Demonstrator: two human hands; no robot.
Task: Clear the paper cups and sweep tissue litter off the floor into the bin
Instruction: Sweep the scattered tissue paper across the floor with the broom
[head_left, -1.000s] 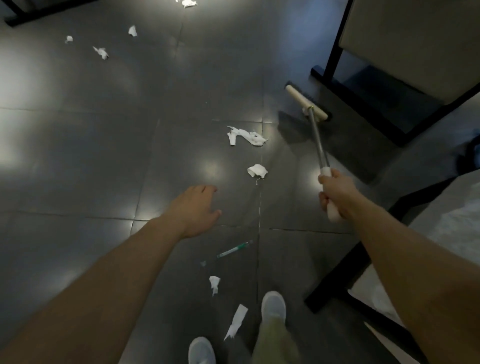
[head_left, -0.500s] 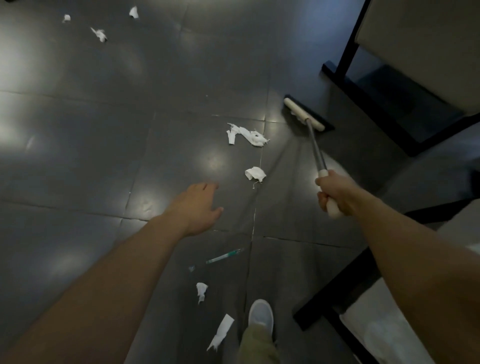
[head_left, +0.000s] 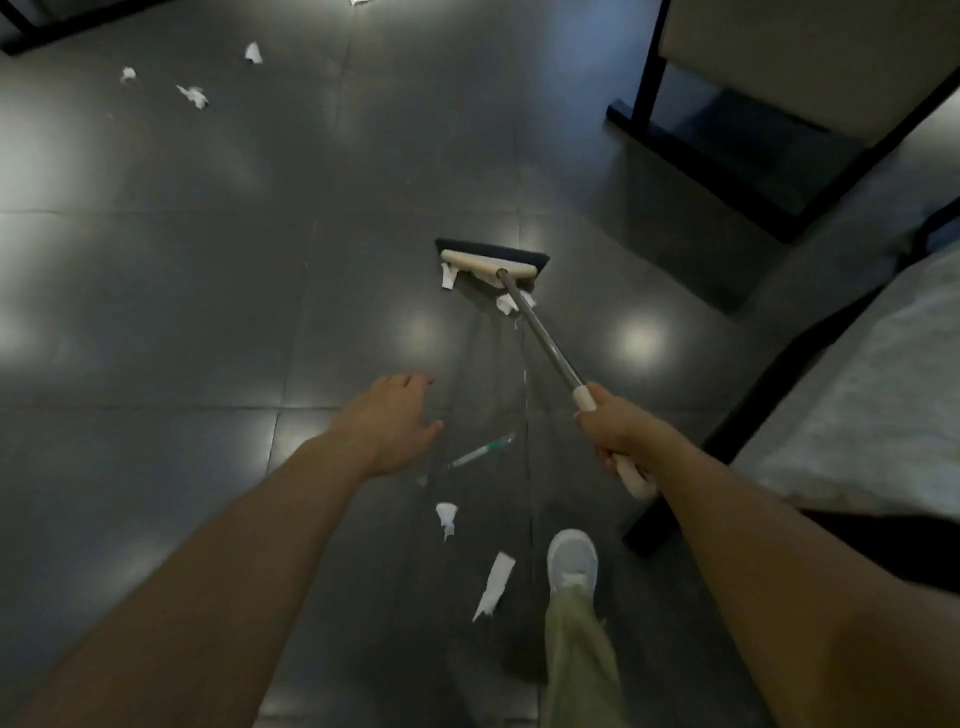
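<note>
My right hand (head_left: 621, 431) grips the white handle of a broom. Its metal shaft runs up-left to the cream and dark broom head (head_left: 491, 260) on the dark tiled floor. Two tissue scraps (head_left: 506, 302) lie against the near side of the head. My left hand (head_left: 392, 421) hovers open over the floor, holding nothing. Near my feet lie a crumpled tissue (head_left: 447, 514) and a torn tissue strip (head_left: 493, 584). Three more tissue bits (head_left: 195, 96) are scattered far away at the upper left. No paper cup or bin is in view.
A green and clear pen (head_left: 480, 451) lies on the floor between my hands. A black-framed chair (head_left: 737, 119) stands at the upper right, and a black frame with a light cushion (head_left: 857, 395) lines the right edge. My white shoe (head_left: 571, 561) is at bottom centre.
The broom head has swung left from beside the chair base and pulled toward me, catching the two tissue pieces that lay mid-floor. My left hand stays open and hovering.
</note>
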